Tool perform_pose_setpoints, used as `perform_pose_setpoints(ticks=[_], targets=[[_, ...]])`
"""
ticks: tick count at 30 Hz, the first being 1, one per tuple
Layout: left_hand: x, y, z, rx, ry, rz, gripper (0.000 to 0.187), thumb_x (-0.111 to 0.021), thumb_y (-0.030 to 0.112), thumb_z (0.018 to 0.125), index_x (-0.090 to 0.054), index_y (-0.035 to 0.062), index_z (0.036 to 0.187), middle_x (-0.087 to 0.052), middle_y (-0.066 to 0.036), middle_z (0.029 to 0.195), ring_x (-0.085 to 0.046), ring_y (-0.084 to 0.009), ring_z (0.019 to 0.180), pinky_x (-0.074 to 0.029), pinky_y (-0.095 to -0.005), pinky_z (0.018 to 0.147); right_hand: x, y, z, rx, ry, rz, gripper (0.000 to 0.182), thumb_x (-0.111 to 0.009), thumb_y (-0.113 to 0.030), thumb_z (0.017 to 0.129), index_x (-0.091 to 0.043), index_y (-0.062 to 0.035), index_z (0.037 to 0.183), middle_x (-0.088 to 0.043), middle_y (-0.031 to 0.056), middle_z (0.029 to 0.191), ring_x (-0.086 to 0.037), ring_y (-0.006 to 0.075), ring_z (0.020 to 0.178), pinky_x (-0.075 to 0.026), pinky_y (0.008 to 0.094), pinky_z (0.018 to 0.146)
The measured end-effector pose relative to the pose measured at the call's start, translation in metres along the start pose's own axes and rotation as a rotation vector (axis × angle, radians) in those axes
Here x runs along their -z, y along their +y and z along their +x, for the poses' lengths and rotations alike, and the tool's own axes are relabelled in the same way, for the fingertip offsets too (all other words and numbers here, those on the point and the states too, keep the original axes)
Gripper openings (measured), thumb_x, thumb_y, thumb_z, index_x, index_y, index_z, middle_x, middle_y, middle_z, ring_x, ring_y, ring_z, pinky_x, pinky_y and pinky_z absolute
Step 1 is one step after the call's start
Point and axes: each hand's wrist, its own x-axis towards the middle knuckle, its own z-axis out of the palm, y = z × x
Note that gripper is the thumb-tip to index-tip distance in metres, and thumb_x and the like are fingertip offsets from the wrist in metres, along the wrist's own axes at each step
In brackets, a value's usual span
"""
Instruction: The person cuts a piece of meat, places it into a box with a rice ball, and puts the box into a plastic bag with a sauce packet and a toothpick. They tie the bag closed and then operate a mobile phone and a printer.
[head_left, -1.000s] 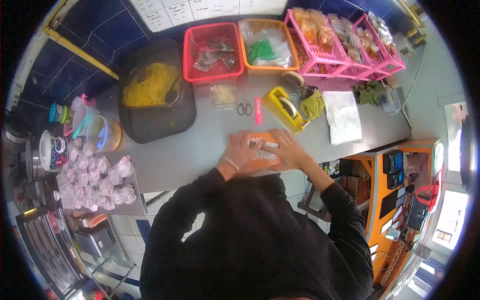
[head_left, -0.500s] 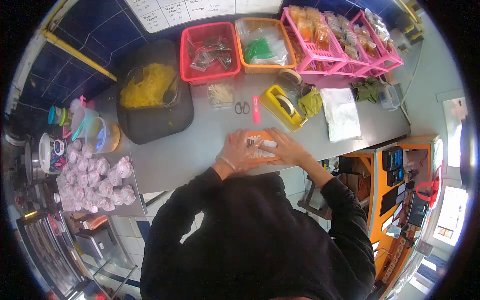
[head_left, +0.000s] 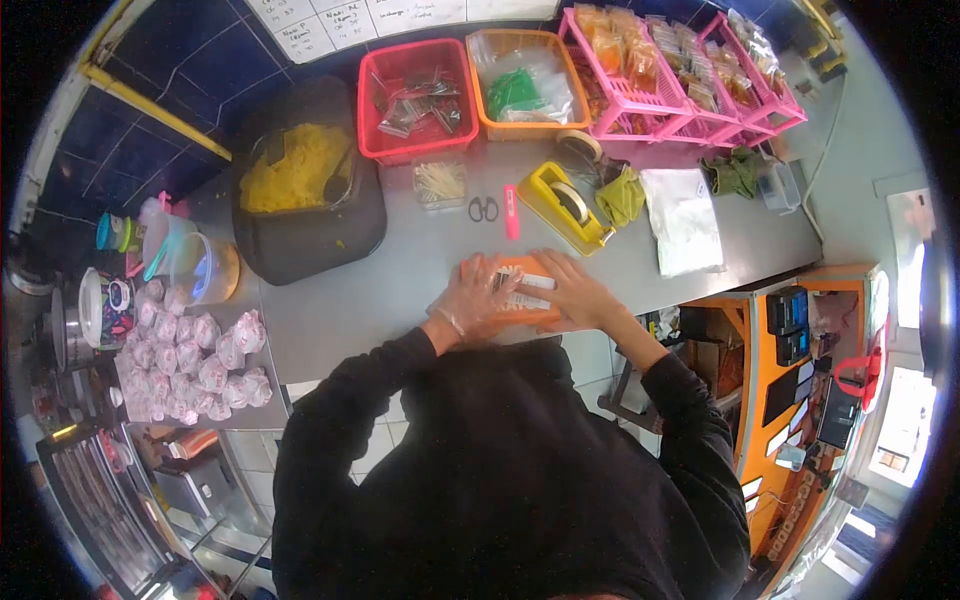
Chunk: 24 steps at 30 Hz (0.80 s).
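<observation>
An orange packet (head_left: 524, 288) with white labels lies flat on the steel counter (head_left: 400, 290) near its front edge. My left hand (head_left: 472, 297), in a thin clear glove, presses on the packet's left part. Over the right part lies my right hand (head_left: 572, 291), fingers spread. Both palms are laid on the packet rather than closed round it. Most of the packet is hidden under the hands.
Behind the packet stand a yellow tape dispenser (head_left: 566, 205), scissors (head_left: 484, 208) and a pink marker (head_left: 512, 211). A black pot of yellow rice (head_left: 300, 180), red (head_left: 415, 95), orange (head_left: 525, 80) and pink baskets (head_left: 650, 75) line the back. Wrapped portions (head_left: 190, 355) fill a tray at left.
Both hands stay on the orange packet and shift slightly over it. The camera has tilted a little, so the counter sits marginally higher in view.
</observation>
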Motion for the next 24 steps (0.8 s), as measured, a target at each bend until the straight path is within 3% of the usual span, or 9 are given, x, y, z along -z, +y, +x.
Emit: perform_pose_setpoints(ticks=[6, 10, 11, 13, 15, 19, 24], targets=[[0.000, -0.010, -0.001, -0.077, -0.056, 0.022, 0.116, -0.084, 0.053, 0.068, -0.023, 0.0173, 0.160, -0.028, -0.024, 0.156, -0.031, -0.0468, 0.136, -0.035, -0.0590, 0.109, -0.006, 0.001, 0.000, -0.039, -0.125, -0.101, 0.091, -0.074, -0.057, 0.078, -0.032, -0.0399, 0.157, -0.024, 0.0229, 0.163, -0.028, 0.0441, 0.148, -0.031, 0.0573, 0.118], [-0.007, -0.011, -0.003, -0.105, -0.030, 0.060, 0.115, -0.084, 0.056, 0.068, -0.026, 0.0172, 0.159, -0.027, -0.024, 0.158, -0.031, -0.0466, 0.137, -0.035, -0.0578, 0.109, -0.012, 0.001, -0.002, -0.039, -0.086, -0.152, 0.085, -0.070, -0.059, 0.082, -0.032, -0.0418, 0.156, -0.023, 0.0212, 0.164, -0.028, 0.0436, 0.148, -0.031, 0.0571, 0.117], [-0.010, -0.010, -0.003, -0.109, -0.032, 0.060, 0.115, -0.084, 0.056, 0.068, -0.026, 0.0172, 0.159, -0.027, -0.024, 0.158, -0.031, -0.0466, 0.137, -0.035, -0.0578, 0.109, -0.013, 0.001, -0.003, -0.029, -0.042, -0.113, 0.082, -0.070, -0.057, 0.083, -0.036, -0.0384, 0.155, -0.026, 0.0229, 0.161, -0.030, 0.0446, 0.146, -0.030, 0.0569, 0.117], [-0.010, -0.007, -0.003, -0.072, -0.003, 0.129, 0.106, -0.078, 0.060, 0.073, -0.029, 0.0198, 0.159, -0.026, -0.024, 0.158, -0.031, -0.0450, 0.137, -0.036, -0.0565, 0.108, -0.017, 0.000, -0.005, -0.027, 0.003, -0.070, 0.079, -0.071, -0.054, 0.084, -0.039, -0.0350, 0.154, -0.029, 0.0247, 0.158, -0.031, 0.0457, 0.145, -0.029, 0.0567, 0.117], [0.003, -0.007, -0.004, -0.069, -0.025, 0.043, 0.101, -0.075, 0.061, 0.076, -0.031, 0.0220, 0.158, -0.027, -0.024, 0.158, -0.032, -0.0438, 0.136, -0.036, -0.0556, 0.108, -0.021, 0.001, -0.005, -0.046, -0.021, -0.168, 0.079, -0.061, -0.066, 0.086, -0.034, -0.0421, 0.156, -0.026, 0.0202, 0.163, -0.030, 0.0425, 0.147, -0.031, 0.0561, 0.117], [-0.006, -0.012, 0.001, -0.056, 0.054, 0.030, 0.089, -0.066, 0.066, 0.081, -0.036, 0.0272, 0.156, -0.031, -0.024, 0.155, -0.036, -0.0402, 0.133, -0.039, -0.0532, 0.106, -0.011, 0.001, -0.003, -0.037, -0.021, -0.120, 0.077, -0.062, -0.064, 0.086, -0.035, -0.0413, 0.155, -0.026, 0.0206, 0.163, -0.031, 0.0428, 0.146, -0.031, 0.0557, 0.117], [-0.008, -0.011, 0.000, -0.053, 0.102, 0.020, 0.086, -0.065, 0.065, 0.082, -0.038, 0.0284, 0.155, -0.034, -0.022, 0.153, -0.039, -0.0380, 0.130, -0.041, -0.0516, 0.102, -0.004, 0.004, -0.003, 0.002, -0.056, -0.092, 0.075, -0.065, -0.059, 0.088, -0.038, -0.0394, 0.154, -0.027, 0.0230, 0.161, -0.031, 0.0445, 0.145, -0.029, 0.0548, 0.117]])
